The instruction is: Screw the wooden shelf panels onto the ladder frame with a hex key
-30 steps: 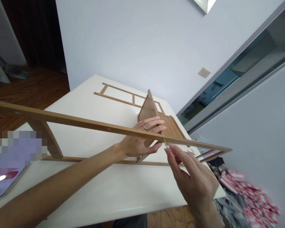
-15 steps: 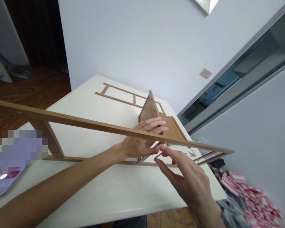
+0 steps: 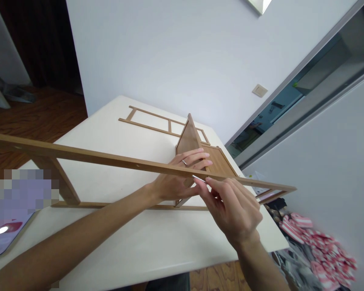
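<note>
My left hand (image 3: 170, 186) reaches under the near rail of a ladder-like wooden frame (image 3: 100, 157), which stands on its long edge. Its fingers and thumb grip the edge of an upright wooden panel (image 3: 188, 139) that meets this frame. Between the thumb and fingers of my right hand (image 3: 235, 210) is a thin metal hex key (image 3: 199, 178), held just below the rail near that joint. The fastener end of the key is hidden by my fingers.
On the white table (image 3: 139, 238), a second ladder-like frame (image 3: 148, 126) lies flat at the back, with another wooden panel (image 3: 218, 159) beside the upright one. A phone (image 3: 12, 230) is at the left edge. Striped clothes (image 3: 327, 250) are piled beyond the right side.
My right hand has swung the hex key round, its free end moving from below the rail up against it. My left hand keeps its grip on the panel.
</note>
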`<act>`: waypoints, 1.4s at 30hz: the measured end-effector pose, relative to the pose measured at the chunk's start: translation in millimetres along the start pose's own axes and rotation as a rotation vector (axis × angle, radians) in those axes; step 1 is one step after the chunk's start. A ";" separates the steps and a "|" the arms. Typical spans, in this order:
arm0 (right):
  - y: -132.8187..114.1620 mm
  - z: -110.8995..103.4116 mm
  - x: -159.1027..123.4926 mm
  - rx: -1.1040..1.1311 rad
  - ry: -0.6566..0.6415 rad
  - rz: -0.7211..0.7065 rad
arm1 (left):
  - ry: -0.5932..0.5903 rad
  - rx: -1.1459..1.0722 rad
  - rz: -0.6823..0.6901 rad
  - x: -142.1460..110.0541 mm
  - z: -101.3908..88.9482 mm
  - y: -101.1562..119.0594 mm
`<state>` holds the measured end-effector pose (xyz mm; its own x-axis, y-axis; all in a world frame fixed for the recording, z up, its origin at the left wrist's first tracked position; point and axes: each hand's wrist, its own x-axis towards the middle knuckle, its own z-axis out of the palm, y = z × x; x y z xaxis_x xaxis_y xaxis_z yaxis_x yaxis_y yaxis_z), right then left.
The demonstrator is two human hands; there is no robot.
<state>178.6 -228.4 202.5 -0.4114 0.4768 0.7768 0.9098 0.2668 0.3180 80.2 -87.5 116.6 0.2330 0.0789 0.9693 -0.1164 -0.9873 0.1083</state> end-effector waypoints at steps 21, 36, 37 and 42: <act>17.9 -16.4 6.4 0.241 -0.083 0.448 | -0.028 -0.073 -0.051 1.8 -4.7 1.6; 28.3 -22.1 -35.0 -0.003 -0.033 0.201 | -0.036 -0.070 -0.048 2.1 -4.6 1.8; 27.2 -21.9 -37.0 0.005 -0.045 0.199 | -0.037 -0.068 -0.046 2.0 -4.7 1.9; 19.7 -17.7 -47.3 0.068 -0.100 0.190 | -0.029 -0.069 -0.044 2.2 -4.4 1.7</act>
<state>216.9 -260.6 181.5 -0.2397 0.6034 0.7606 0.9669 0.2188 0.1312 76.3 -88.3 119.9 0.2671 0.1165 0.9566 -0.1718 -0.9710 0.1662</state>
